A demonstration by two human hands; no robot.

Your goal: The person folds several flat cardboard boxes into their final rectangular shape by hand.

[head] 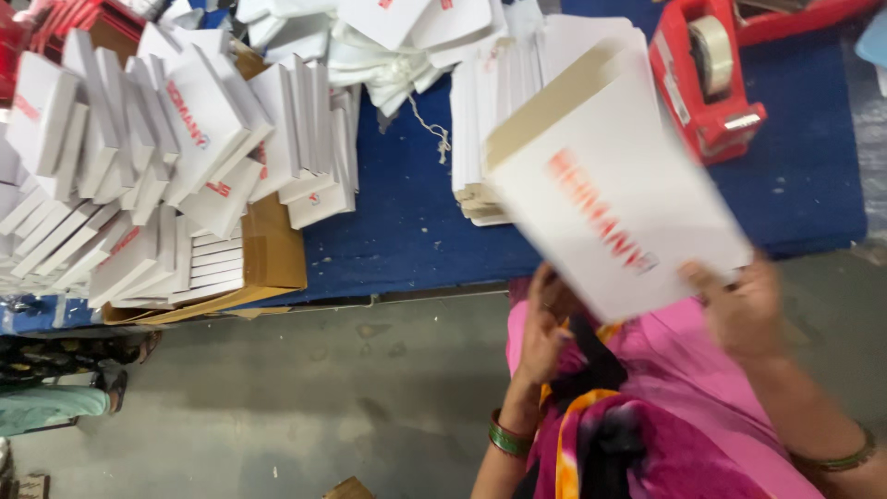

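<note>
A white flat box with red print, blurred by motion, is held up over the table's front edge. My right hand grips its lower right corner. My left hand is under its lower left edge, fingers curled against it. Behind the box lies a stack of flat white cartons on the blue table.
A big heap of assembled white boxes fills the left, partly in a brown cardboard carton. A red tape dispenser stands at the back right. White bags with strings lie at the back. Grey floor is below.
</note>
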